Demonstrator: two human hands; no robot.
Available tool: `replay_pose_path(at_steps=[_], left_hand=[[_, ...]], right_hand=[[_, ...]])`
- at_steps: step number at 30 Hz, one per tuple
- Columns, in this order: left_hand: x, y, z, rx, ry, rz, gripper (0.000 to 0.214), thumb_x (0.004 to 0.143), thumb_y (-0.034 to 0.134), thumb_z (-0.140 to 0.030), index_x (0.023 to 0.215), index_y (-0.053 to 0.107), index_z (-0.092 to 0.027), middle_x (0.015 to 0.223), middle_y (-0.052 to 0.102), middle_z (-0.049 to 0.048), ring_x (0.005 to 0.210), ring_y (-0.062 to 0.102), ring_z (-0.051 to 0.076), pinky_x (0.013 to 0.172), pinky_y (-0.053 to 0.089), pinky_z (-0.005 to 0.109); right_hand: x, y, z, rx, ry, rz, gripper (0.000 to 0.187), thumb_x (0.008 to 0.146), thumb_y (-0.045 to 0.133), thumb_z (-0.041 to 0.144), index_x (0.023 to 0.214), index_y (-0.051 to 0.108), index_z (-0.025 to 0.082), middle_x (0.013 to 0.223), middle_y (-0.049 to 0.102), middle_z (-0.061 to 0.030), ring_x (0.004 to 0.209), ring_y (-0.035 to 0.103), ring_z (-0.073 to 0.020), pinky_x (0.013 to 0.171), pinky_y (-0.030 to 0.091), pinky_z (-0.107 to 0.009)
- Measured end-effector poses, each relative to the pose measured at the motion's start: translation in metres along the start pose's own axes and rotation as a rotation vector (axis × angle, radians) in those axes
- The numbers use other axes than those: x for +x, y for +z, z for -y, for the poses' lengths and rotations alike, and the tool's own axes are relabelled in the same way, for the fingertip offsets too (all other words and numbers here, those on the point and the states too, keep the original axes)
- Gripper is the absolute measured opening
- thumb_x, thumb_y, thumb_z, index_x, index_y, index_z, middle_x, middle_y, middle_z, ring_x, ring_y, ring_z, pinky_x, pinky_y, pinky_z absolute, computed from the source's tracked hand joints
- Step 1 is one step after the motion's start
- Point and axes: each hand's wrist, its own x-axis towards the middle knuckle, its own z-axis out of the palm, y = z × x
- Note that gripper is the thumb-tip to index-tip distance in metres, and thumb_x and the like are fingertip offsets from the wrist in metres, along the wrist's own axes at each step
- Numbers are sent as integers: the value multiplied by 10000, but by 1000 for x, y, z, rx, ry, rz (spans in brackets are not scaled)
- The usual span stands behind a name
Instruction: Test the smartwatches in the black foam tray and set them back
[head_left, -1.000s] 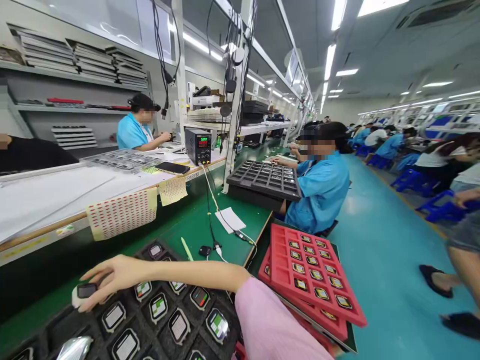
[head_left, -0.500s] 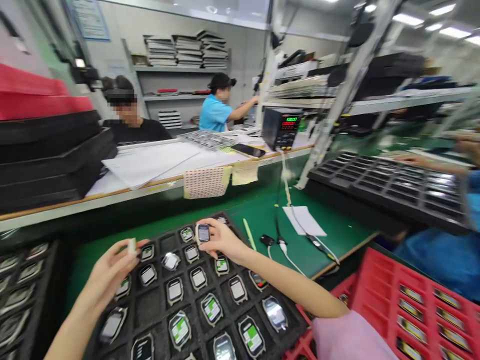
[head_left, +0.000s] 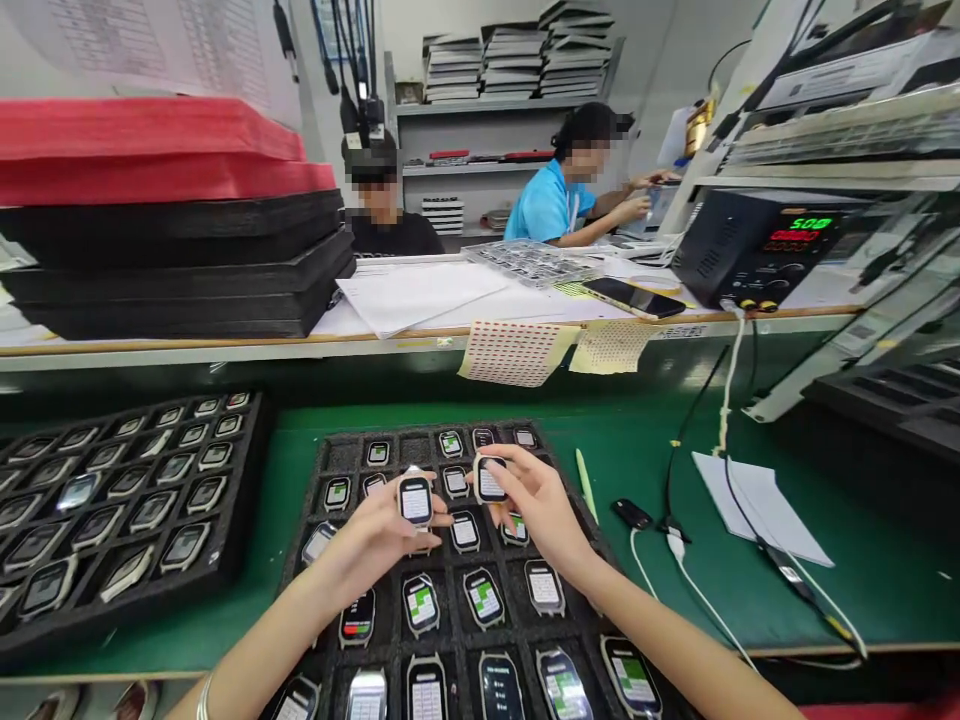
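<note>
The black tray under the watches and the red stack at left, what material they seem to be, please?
The black tray looks like matte foam, since its surface is grainy and cut into pockets. The red stack looks like smooth plastic, though this edge view leaves it open.

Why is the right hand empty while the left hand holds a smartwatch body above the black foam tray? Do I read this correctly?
Not quite: the right hand is not empty. The head view shows it holding a smartwatch body too. The left hand does hold another smartwatch body above the black foam tray.
</note>
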Motion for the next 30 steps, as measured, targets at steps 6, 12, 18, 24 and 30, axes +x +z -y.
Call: replay_pose_path(at_steps=[6,12,18,24,30], left_hand=[[-7,12,-2,45,62,-11,292,785,546,-112,1071,593,-143,1029,648,122,937,651,282,896,459,438],[-6,11,2,173,124,-33,226,884,564,-280,1062,571,-140,885,630,88,823,658,224,735,528,344],[-12,13,1,103,143,-40,351,840,572,-216,1181,498,-181,932,660,107,924,639,270,794,509,412],[-18,16,-1,95,110,-13,410,790,557,-151,1195,511,-195,1005,658,120,949,630,276,814,486,411],[-20,19,0,99,103,-21,360,829,580,-181,1181,511,-190,983,638,105,880,627,227,777,500,374]], right_hand=[[-9,-1,1,22,-23,123,320,897,532,420,1148,584,228,930,668,-89,523,605,-161,366,459,-255],[-22,4,6,-45,-70,177,303,897,550,375,1174,593,259,842,649,-64,566,635,-188,404,487,-269],[-27,5,9,-48,-63,162,313,890,567,357,1185,592,256,839,643,-57,561,635,-178,416,488,-263],[-26,10,9,-55,-32,126,305,838,641,342,1120,602,232,747,624,-33,517,624,-161,364,452,-226],[-56,14,50,-6,-75,307,325,838,669,306,1141,565,254,992,665,-84,603,659,-150,494,542,-236]])
